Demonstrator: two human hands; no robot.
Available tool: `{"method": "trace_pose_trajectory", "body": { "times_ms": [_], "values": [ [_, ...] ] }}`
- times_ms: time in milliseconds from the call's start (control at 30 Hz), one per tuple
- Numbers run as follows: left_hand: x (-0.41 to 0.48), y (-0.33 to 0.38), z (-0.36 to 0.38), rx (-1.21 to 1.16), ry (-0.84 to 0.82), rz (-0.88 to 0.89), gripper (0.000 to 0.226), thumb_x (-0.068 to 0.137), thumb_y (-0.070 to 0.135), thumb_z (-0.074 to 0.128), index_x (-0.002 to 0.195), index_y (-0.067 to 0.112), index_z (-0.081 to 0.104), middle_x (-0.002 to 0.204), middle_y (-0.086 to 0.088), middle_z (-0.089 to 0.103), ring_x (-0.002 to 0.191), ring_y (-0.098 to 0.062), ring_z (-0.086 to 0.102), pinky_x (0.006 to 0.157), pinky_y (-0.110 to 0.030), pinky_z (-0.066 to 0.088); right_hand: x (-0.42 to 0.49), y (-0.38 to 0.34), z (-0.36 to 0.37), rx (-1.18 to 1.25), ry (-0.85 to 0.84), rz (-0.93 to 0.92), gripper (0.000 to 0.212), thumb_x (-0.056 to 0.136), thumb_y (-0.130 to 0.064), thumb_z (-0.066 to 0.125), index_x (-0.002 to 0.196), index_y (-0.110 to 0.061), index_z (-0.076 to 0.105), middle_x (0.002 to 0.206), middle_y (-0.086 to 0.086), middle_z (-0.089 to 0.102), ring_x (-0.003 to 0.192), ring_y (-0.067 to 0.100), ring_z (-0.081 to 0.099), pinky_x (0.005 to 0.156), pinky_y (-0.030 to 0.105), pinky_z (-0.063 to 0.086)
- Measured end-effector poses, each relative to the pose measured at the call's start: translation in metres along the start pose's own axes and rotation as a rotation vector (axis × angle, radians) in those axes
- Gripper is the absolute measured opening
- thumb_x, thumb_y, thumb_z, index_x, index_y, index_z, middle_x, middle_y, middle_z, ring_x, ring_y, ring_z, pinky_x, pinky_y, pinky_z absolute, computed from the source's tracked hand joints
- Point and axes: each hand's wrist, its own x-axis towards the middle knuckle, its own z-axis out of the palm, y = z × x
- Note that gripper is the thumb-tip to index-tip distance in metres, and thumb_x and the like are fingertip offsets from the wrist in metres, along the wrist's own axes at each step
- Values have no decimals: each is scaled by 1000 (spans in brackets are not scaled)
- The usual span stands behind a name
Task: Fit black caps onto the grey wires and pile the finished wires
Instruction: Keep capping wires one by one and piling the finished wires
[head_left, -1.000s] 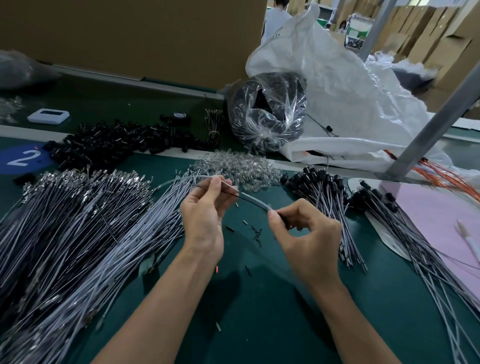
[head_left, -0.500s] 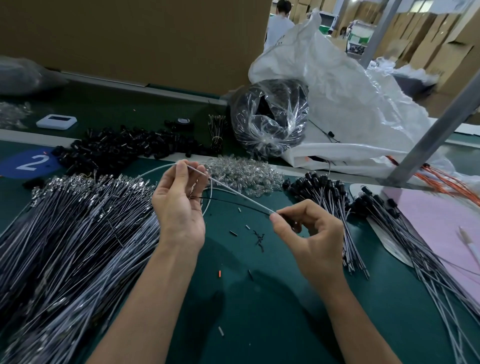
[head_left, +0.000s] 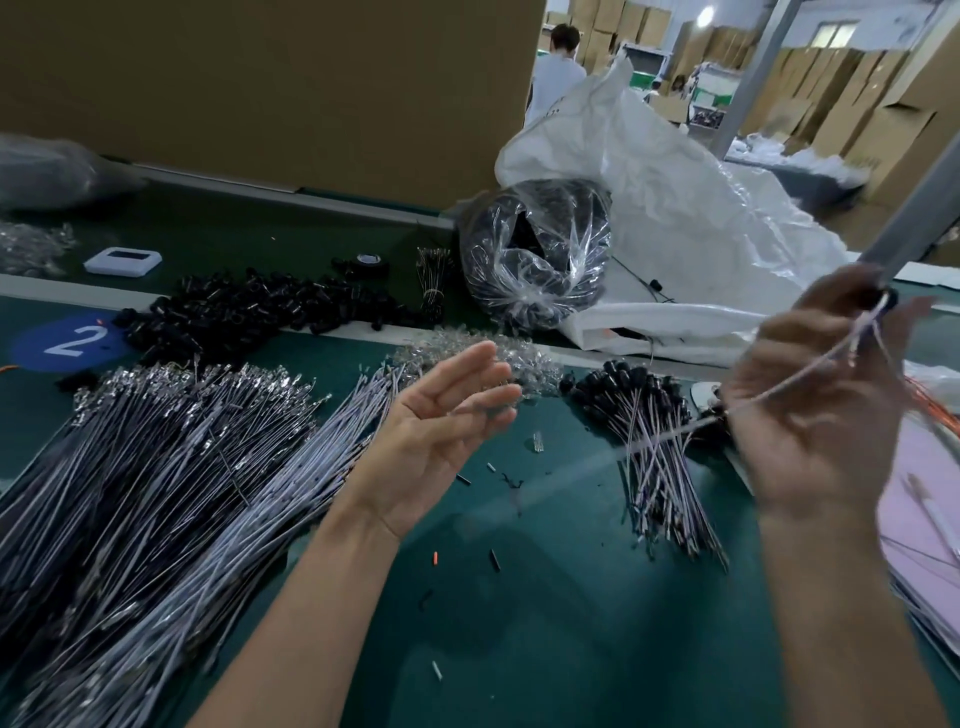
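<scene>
My right hand is raised at the right, blurred, and pinches a grey wire with a black cap at its top end. My left hand hovers over the table's middle, palm up, fingers straight, holding nothing. A large heap of uncapped grey wires with metal terminals covers the left of the green table. Loose black caps lie in a pile at the back left. A pile of capped wires lies between my hands, and more capped wires run along the right edge.
A clear bag of black parts and a big white sack stand at the back. A heap of clear small parts lies behind my left hand. A pink sheet is at the right. Small scraps dot the green table.
My left hand has let go of the wire and opened. My right hand has swung up and to the right with the capped wire.
</scene>
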Motion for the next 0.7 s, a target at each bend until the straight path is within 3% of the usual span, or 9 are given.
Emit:
{"method": "trace_pose_trajectory", "body": {
  "times_ms": [67,133,233,333,400,533,633,700],
  "values": [
    [0,-2,1,-31,-34,-43,43,78,-1,66,116,18,73,108,-3,73,100,-20,70,86,-31,56,8,-6,9,-195,-29,52,26,98,-30,53,102,-7,62,79,4,73,52,10,61,44,17,48],
    [0,-3,5,-4,-32,-77,32,86,15,69,118,17,71,111,-5,72,100,-21,69,86,-32,56,11,3,10,-658,19,51,28,96,-35,50,102,-11,62,65,-6,67,47,1,53,44,12,42],
    [2,-6,11,143,55,-104,44,88,43,60,120,13,68,118,-11,69,102,-22,68,85,-32,56,2,35,-5,-1181,73,138,31,80,-34,66,103,-15,68,63,-1,67,51,5,56,49,14,47],
    [4,-12,15,284,176,-84,47,83,44,63,117,12,68,115,-12,71,99,-22,69,85,-32,57,-8,65,-31,-1607,-27,197,33,80,-15,72,112,-20,66,69,-2,73,58,8,64,59,21,54],
    [6,-17,15,320,252,-60,35,73,32,72,104,15,76,104,-12,74,89,-20,71,82,-32,59,-12,79,-45,-1732,-46,192,40,82,-3,74,120,-15,64,68,-4,73,59,9,65,63,22,54],
    [7,-20,9,315,321,-19,25,63,24,80,88,19,80,90,-10,76,76,-17,72,75,-28,59,-15,90,-58,-1766,-33,134,47,84,-2,72,124,-21,60,71,-6,74,64,8,68,65,16,52],
    [7,-22,9,356,313,5,25,61,26,82,86,23,80,83,-7,76,74,-15,71,75,-25,57,-17,89,-61,-1741,-8,147,44,85,-6,72,120,-28,58,73,-4,75,68,12,70,73,28,57],
    [7,-23,11,360,333,35,20,64,25,81,84,23,80,81,-6,75,73,-14,70,74,-23,56,-19,87,-61,-1721,16,187,35,86,-13,73,118,-21,63,74,-1,75,70,16,72,76,34,58]
  ]
}}
